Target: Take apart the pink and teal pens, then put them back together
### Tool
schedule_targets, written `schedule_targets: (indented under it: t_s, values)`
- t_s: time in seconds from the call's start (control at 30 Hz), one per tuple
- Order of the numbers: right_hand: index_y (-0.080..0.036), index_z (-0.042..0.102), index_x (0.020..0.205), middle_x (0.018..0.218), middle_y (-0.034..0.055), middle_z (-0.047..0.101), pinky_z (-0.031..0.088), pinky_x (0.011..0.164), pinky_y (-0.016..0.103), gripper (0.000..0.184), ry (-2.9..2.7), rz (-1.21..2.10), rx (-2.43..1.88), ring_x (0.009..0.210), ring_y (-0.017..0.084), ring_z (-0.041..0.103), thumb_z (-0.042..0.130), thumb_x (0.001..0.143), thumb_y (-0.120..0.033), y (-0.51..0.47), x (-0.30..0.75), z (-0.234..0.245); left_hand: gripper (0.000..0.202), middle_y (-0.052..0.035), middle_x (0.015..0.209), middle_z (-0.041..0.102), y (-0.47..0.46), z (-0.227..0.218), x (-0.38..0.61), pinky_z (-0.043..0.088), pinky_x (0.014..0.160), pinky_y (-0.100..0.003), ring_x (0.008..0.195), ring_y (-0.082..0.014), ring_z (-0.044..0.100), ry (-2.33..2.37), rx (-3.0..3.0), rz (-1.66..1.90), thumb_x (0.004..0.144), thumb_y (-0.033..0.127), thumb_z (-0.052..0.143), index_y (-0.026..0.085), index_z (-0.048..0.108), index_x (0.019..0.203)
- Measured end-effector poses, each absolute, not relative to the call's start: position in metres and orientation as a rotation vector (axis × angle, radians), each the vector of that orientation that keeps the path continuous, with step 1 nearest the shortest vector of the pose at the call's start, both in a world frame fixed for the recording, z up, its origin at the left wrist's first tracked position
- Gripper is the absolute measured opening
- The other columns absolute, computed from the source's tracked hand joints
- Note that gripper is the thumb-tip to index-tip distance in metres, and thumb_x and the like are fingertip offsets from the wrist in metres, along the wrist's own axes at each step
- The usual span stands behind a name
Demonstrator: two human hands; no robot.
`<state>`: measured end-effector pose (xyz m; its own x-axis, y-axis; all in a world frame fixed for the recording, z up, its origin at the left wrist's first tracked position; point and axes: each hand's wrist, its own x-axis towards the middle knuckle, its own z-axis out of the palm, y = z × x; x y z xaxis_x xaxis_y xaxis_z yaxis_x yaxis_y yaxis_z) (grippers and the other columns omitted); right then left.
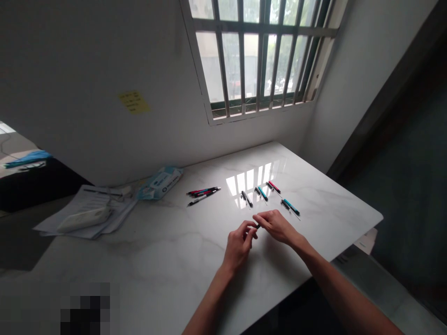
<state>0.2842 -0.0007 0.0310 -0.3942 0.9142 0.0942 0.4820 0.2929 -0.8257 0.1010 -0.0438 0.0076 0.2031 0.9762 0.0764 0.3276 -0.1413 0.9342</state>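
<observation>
My left hand [240,242] and my right hand [277,224] meet over the white marble table [167,251], fingers pinched together on a small dark pen part [257,226] between them. Just beyond my hands lie several taken-apart pens: a black one [246,198], a teal one [261,193], a red one [274,186] and another teal one [290,207]. Further left, a bundle of whole pens [203,192] lies in red, teal and black.
A blue pack of wipes [159,182] and a stack of papers with a white object on top [87,216] sit at the table's far left. A barred window [258,56] is behind. The table's right edge drops to the floor.
</observation>
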Motion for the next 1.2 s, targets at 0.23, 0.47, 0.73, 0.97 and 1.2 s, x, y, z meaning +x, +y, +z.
schedule_targets:
  t_s: [0.23, 0.47, 0.73, 0.97, 1.2]
  values:
    - [-0.019, 0.068, 0.075, 0.069, -0.0014, 0.066, 0.041, 0.064, 0.027, 0.034, -1.881, 1.070, -1.148, 0.066, 0.014, 0.057, 0.070, 0.095, -0.046, 0.002, 0.294, 0.032, 0.043, -0.0013, 0.075, 0.069, -0.036, 0.003, 0.100, 0.038, 0.043, -0.021, 0.045, -0.0091, 0.054, 1.000, 1.257, 0.950, 0.093, 0.059, 0.064, 0.018, 0.065, 0.107]
    - [-0.020, 0.074, 0.090, 0.089, 0.0039, 0.075, 0.056, 0.079, 0.031, 0.025, -1.600, 1.236, -0.934, 0.085, 0.019, 0.070, 0.080, 0.086, -0.044, 0.010, 0.307, 0.028, 0.050, -0.0024, 0.075, 0.069, -0.034, 0.008, 0.099, 0.031, 0.041, -0.020, 0.041, -0.0069, 0.050, 0.938, 1.064, 0.907, 0.088, 0.063, 0.069, 0.016, 0.063, 0.105]
    - [-0.024, 0.081, 0.094, 0.096, 0.0044, 0.081, 0.058, 0.090, 0.039, 0.016, -1.794, 0.788, -1.304, 0.089, 0.023, 0.076, 0.065, 0.092, -0.024, 0.036, 0.336, 0.010, 0.046, -0.0068, 0.088, 0.071, -0.027, 0.013, 0.085, 0.039, 0.057, -0.024, 0.061, -0.0088, 0.050, 0.992, 1.059, 1.154, 0.081, 0.044, 0.079, 0.013, 0.070, 0.115]
    - [-0.023, 0.079, 0.097, 0.090, 0.0046, 0.079, 0.055, 0.081, 0.034, 0.021, -1.983, 0.612, -1.490, 0.083, 0.022, 0.073, 0.063, 0.087, -0.013, 0.042, 0.331, -0.009, 0.047, -0.0040, 0.088, 0.070, -0.027, 0.014, 0.082, 0.044, 0.062, -0.025, 0.063, -0.0098, 0.053, 1.078, 1.074, 1.232, 0.085, 0.046, 0.077, 0.017, 0.069, 0.121]
    - [-0.024, 0.074, 0.105, 0.106, 0.0048, 0.076, 0.051, 0.082, 0.034, 0.018, -1.963, 0.587, -1.414, 0.081, 0.019, 0.068, 0.068, 0.088, -0.023, 0.032, 0.324, 0.009, 0.049, -0.0033, 0.083, 0.070, -0.026, 0.006, 0.081, 0.042, 0.060, -0.024, 0.061, -0.0109, 0.051, 1.159, 1.204, 1.332, 0.093, 0.054, 0.067, 0.017, 0.066, 0.125]
